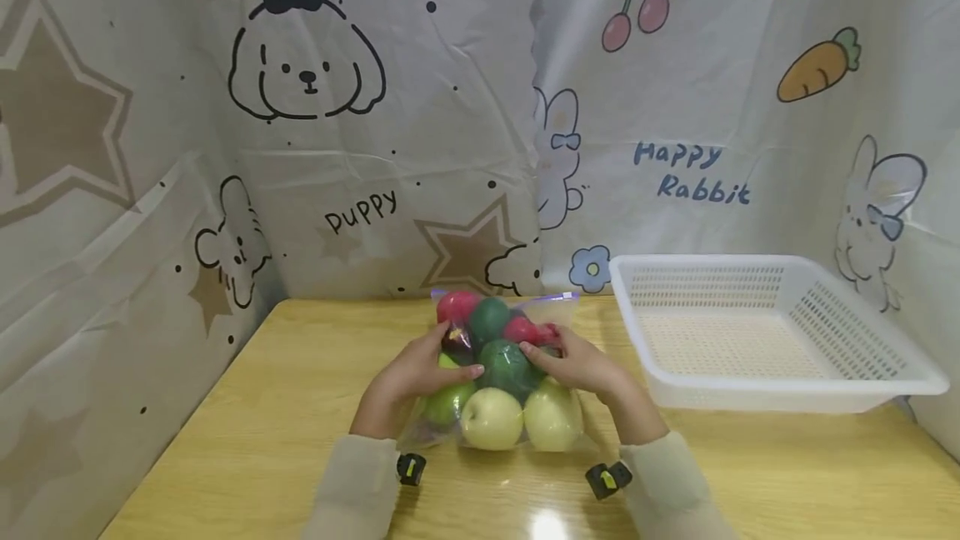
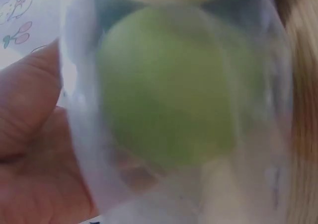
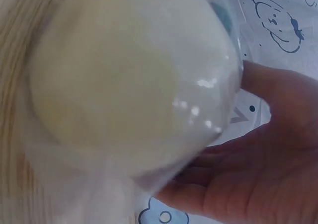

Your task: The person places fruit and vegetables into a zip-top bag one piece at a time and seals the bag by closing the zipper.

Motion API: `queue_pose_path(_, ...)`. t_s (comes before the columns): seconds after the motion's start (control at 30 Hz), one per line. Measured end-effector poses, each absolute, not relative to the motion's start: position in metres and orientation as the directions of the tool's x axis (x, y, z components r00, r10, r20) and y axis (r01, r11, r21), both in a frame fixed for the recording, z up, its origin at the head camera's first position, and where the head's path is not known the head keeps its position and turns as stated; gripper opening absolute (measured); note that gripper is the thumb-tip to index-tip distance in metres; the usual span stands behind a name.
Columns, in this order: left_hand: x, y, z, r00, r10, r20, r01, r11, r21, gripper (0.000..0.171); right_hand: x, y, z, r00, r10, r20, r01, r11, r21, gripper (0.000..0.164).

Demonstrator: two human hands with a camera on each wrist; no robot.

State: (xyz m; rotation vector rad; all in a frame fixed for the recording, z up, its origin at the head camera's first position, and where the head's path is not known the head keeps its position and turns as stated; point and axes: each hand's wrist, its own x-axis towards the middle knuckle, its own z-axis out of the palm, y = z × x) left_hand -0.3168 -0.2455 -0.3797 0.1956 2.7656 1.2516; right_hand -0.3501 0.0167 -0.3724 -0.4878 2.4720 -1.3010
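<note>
A clear zip bag (image 1: 557,307) with a purple closure strip sits on the table, filled with fruit-like pieces. Two pale yellow-green round fruits (image 1: 491,419) lie at its near end, a green one (image 1: 448,403) at the near left. Dark green and red pieces (image 1: 459,305) fill the middle and far end. My left hand (image 1: 411,373) grips the bag's left side, thumb across the top; my right hand (image 1: 587,367) holds the right side the same way. In the wrist views, the plastic partly hides the fingers of the left hand (image 2: 35,149) and right hand (image 3: 258,169).
A white perforated plastic basket (image 1: 750,394) stands at the right of the wooden table (image 1: 300,407). Printed cloth (image 1: 450,148) hangs behind the table and along the sides. Both wrists carry small black devices (image 1: 607,480).
</note>
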Motion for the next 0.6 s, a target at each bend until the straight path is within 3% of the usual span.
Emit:
queue_pose_path(0.13,-0.322,-0.246,-0.377,-0.997,0.074,-0.033,0.023,0.645,0.763,0.107,-0.356,0.018,-0.369,-0.89,-0.43,-0.152,-0.095,0.5,-0.861,0.066)
queue_pose_path(0.37,-0.322,-0.261,-0.384,-0.993,0.008,-0.118,-0.097,0.509,0.855,0.08,-0.354,0.023,-0.38,-0.895,-0.346,-0.283,0.034,0.579,-0.814,0.085)
queue_pose_path(0.47,-0.318,-0.267,-0.384,-0.99,0.017,-0.142,-0.118,0.468,0.876,0.08,-0.355,0.02,-0.384,-0.895,-0.336,-0.294,0.094,0.501,-0.86,0.08)
queue_pose_path(0.6,-0.317,-0.27,-0.378,-0.987,0.067,-0.147,-0.112,0.366,0.924,0.075,-0.358,0.015,-0.379,-0.893,-0.344,-0.292,0.195,0.288,-0.937,0.066)
